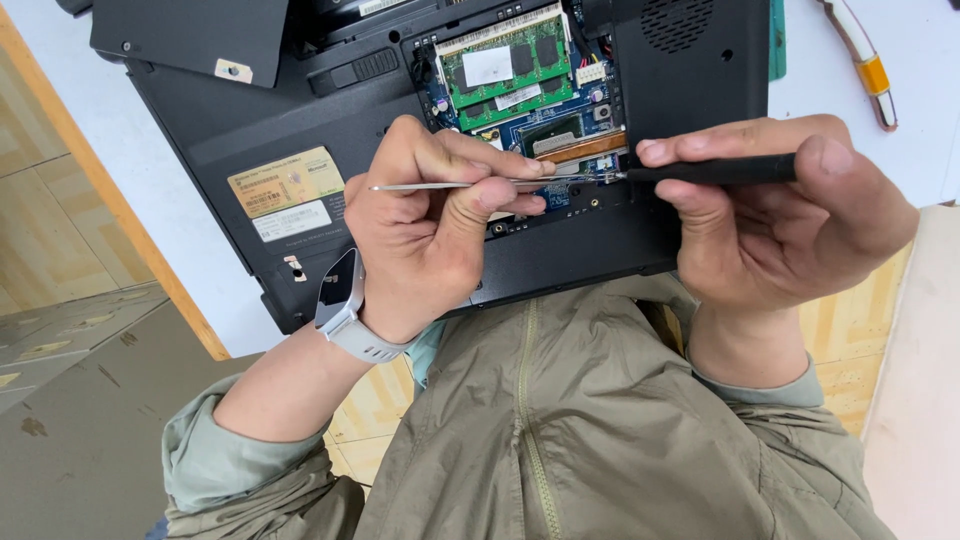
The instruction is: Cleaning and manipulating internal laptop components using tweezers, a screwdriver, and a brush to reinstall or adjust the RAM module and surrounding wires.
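A black laptop (330, 110) lies bottom-up on the white table, its memory bay uncovered and showing a green memory module (505, 65) and blue circuit board. My left hand (430, 230), with a white watch on the wrist, pinches thin metal tweezers (440, 185) that point right across the bay. My right hand (790, 215) grips a black screwdriver (710, 170) held level, its tip meeting the tweezers' tips at the bay's lower right edge. Both hands hover over the laptop's near edge.
The removed black cover panel (190, 35) rests on the laptop's far left corner. A white and orange tool (865, 65) lies on the table at the upper right. The table's wooden edge (110, 190) runs down the left. My olive jacket fills the foreground.
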